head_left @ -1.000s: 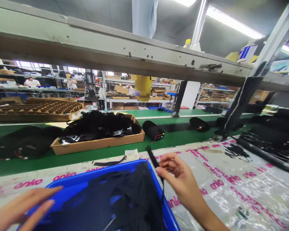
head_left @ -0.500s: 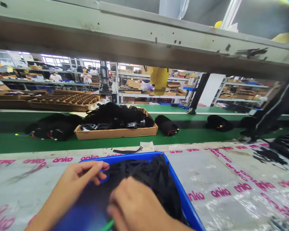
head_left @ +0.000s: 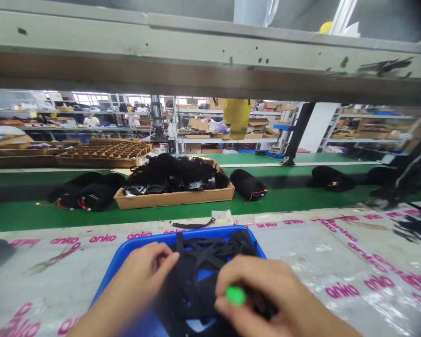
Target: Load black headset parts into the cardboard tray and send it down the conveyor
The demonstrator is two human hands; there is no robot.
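A blue plastic bin (head_left: 203, 232) sits in front of me, full of tangled black straps (head_left: 210, 255). My left hand (head_left: 140, 276) reaches into the bin from the left, its fingers pinching the straps. My right hand (head_left: 266, 295) lies over the straps on the right side with its fingers curled. A small bright green object (head_left: 235, 296) sticks out between its fingers; I cannot make out what it is. Both hands are blurred.
Clear plastic printed with pink "anko" (head_left: 351, 271) covers the bench. A green conveyor belt (head_left: 287, 199) runs behind, carrying a cardboard tray of black parts (head_left: 175, 194) and black rolled pouches (head_left: 247, 183). A loose strap (head_left: 192, 225) lies by the bin. A shelf beam (head_left: 210, 61) hangs overhead.
My right hand let go of the single strap it held up beside the bin and moved down into the bin. My left hand moved in onto the straps. A green object now shows in my right hand.
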